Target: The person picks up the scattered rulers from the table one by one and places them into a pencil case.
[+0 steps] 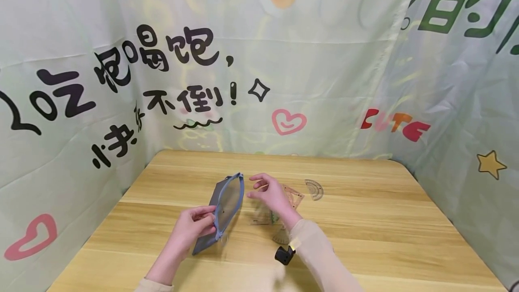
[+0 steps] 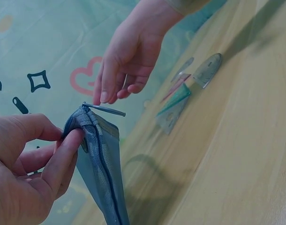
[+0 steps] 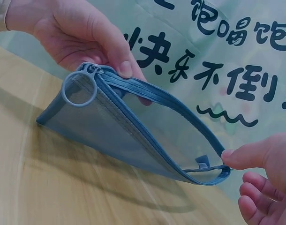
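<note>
A blue-grey mesh zip pouch [image 1: 230, 198] is held tilted over the table, its zipper mouth spread open and nothing seen inside. My left hand [image 1: 190, 227] pinches its edge at the near end, close to the zipper's round pull ring [image 3: 63, 91]. Just beyond the far end of the mouth hovers my right hand [image 1: 272, 194], fingers loosely bent and holding nothing. In the right wrist view its thumb tip overlaps the pouch's rim. Under and beside the right forearm lie a reddish set square [image 1: 298, 198], a green-edged clear set square [image 2: 169, 112] and a protractor [image 1: 279, 236].
Another clear protractor [image 1: 315, 190] lies farther back to the right on the wooden table [image 1: 377, 220]. Printed cloth walls [image 1: 324, 75] stand at the back and both sides. A black camera [image 1: 284, 255] sits at my right wrist.
</note>
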`<state>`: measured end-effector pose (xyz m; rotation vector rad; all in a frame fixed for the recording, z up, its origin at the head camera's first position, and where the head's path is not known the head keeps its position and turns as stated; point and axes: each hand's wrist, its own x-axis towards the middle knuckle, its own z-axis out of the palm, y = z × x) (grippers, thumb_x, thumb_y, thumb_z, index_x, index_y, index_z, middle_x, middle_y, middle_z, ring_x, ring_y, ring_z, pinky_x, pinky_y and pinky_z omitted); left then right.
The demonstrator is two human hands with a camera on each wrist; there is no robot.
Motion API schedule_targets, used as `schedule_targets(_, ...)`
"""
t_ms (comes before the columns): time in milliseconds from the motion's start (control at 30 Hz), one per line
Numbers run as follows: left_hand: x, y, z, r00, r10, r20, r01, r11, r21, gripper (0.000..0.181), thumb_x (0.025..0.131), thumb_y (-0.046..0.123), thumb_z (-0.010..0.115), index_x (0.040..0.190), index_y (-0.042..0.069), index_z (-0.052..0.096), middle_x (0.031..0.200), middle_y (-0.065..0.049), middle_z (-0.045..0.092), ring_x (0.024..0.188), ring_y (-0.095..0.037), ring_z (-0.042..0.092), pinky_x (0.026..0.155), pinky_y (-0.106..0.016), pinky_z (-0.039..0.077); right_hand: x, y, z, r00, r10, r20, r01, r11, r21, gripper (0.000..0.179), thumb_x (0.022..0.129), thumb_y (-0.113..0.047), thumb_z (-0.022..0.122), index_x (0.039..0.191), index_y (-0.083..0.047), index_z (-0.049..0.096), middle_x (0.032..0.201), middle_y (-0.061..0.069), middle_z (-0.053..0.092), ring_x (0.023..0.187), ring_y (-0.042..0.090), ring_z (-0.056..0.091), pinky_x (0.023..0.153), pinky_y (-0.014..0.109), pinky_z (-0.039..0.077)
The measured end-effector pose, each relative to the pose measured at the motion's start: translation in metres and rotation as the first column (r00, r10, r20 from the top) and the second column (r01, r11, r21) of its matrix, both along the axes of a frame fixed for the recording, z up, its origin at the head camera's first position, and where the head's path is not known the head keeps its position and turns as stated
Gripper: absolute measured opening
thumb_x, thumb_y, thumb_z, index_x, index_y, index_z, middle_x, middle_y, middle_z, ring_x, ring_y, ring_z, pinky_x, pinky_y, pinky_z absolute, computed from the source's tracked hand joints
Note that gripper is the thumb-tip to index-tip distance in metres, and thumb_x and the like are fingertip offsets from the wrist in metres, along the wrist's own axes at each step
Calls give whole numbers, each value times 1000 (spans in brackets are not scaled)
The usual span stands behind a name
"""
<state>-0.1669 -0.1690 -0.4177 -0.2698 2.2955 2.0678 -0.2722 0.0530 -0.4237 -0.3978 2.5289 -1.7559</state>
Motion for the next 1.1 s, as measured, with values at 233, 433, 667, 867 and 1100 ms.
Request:
schedule_targets(233,0,-1,1,1000,1,1,-1,1000,3,37,91,-1,60,127,-9,60,96,-8,65,81,-13,65,69,-18,61,-1,2,3,1000,-4,13,4,999,-42,41,80,-4,78,119,-10,67,104,19,64,83,18,59,65,24,51)
schedule_targets(433,1,-2,1,1000,-2,3,2,1000,6,37,91,-1,59,128,-9,59,97,-9,65,80,-14,65,69,-18,61,-3,6,4,1000,-9,19,9,1000,-29,41,80,-6,78,119,-10,67,107,21,65,84,17,60,67,23,52)
schedule_targets(667,1,-2,1,1000,4,4,-4,1000,4,37,91,-1,59,127,-9,60,96,-8,65,80,-13,64,68,-18,61,-6,14,6,1000,-20,-4,20,999,-39,37,81,-7,78,117,-9,68,103,19,65,83,18,58,68,23,50)
schedule_targets(867,1,-2,1,1000,5,2,-5,1000,4,37,91,-1,60,127,-9,60,95,-7,65,81,-13,64,68,-18,61,-11,21,5,997,-65,-41,66,998,8,36,82,-6,77,116,-12,68,101,18,66,83,18,58,68,23,50)
schedule_targets(1100,1,-1,1,1000,6,1,-6,1000,4,36,91,-1,60,126,-9,60,94,-7,64,81,-13,64,68,-18,61,-14,35,3,992,-90,-87,99,990,104,39,84,-10,77,120,-17,67,107,17,66,88,19,58,72,28,51)
